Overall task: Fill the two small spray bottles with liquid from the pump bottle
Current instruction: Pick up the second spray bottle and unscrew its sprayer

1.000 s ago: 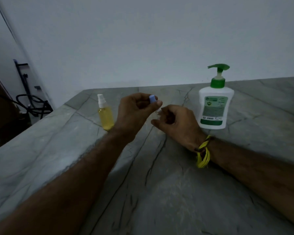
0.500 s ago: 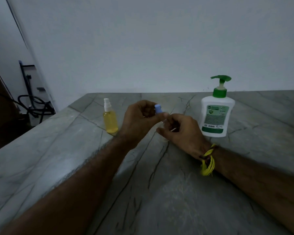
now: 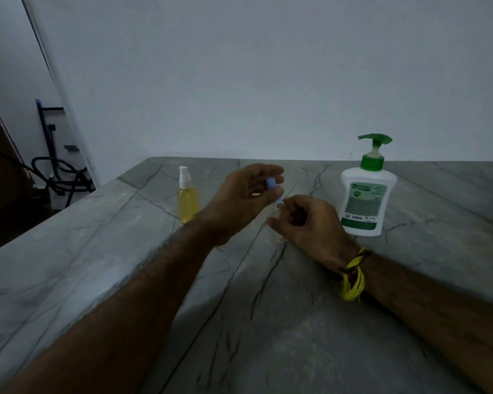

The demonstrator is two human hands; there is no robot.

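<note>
A small spray bottle (image 3: 188, 203) with yellow liquid and a white nozzle stands upright on the stone counter, left of my hands. The white pump bottle (image 3: 366, 200) with a green pump head stands at the right. My left hand (image 3: 239, 203) pinches a blue spray cap (image 3: 271, 183) between thumb and fingers. My right hand (image 3: 308, 223) is closed around a second small clear spray bottle (image 3: 278, 220), which is mostly hidden by the fingers. The blue cap sits right above the top of that bottle, and the two hands almost touch.
The grey veined stone counter (image 3: 268, 322) runs to a white wall behind. Its left edge drops off diagonally to a dark floor with black cables and a stand (image 3: 54, 172). A yellow thread band (image 3: 353, 280) is tied round my right wrist.
My hands have come closer together, and the left hand has lowered the blue cap towards the bottle in my right hand. The yellow bottle and pump bottle have not moved.
</note>
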